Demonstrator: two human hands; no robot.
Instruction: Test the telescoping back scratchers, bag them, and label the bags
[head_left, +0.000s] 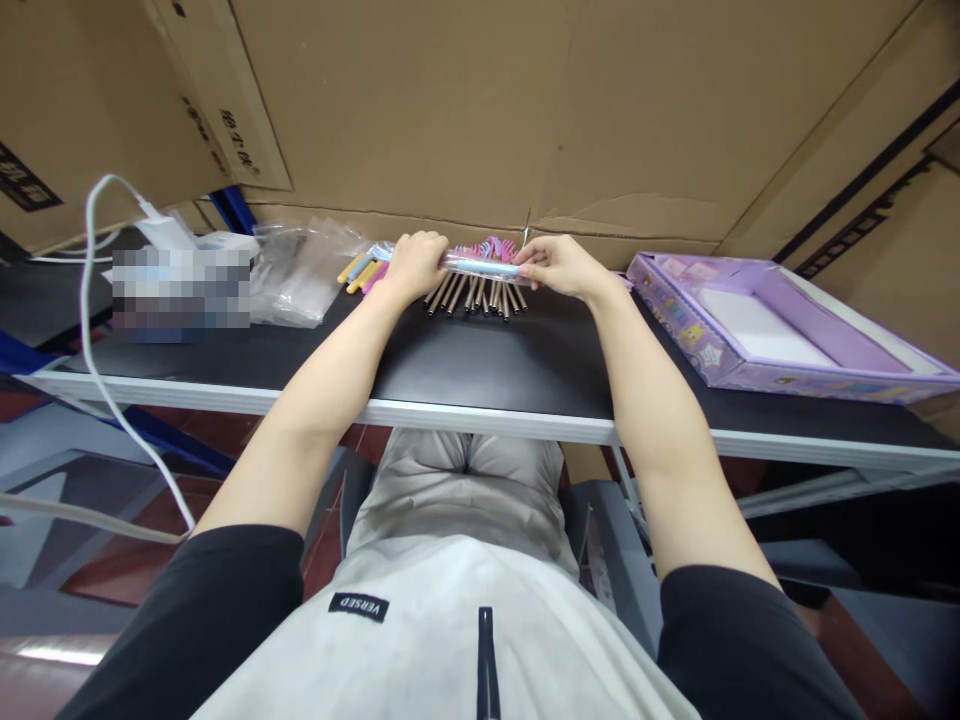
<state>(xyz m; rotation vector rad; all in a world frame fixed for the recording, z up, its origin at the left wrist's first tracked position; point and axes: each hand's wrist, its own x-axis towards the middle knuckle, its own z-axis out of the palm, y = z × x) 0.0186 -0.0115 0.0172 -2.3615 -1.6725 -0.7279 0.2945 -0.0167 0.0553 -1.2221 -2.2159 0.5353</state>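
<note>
A light-blue pen-like stick in a clear plastic sleeve is stretched sideways between my hands, just above the table. My left hand has its fingers wrapped over the left part of the sleeve. The right end is pinched between the thumb and fingers of my right hand. Below and behind the sleeve lies a row of metallic-brown tubes, with pink curly pieces at their far ends. Beside my left hand are yellow, blue and pink sticks, partly covered by that hand.
Clear plastic bags lie to the left, near a white plug with a looping white cable and a blurred-out patch. A shallow purple box sits at the right. Cardboard walls the back of the black table.
</note>
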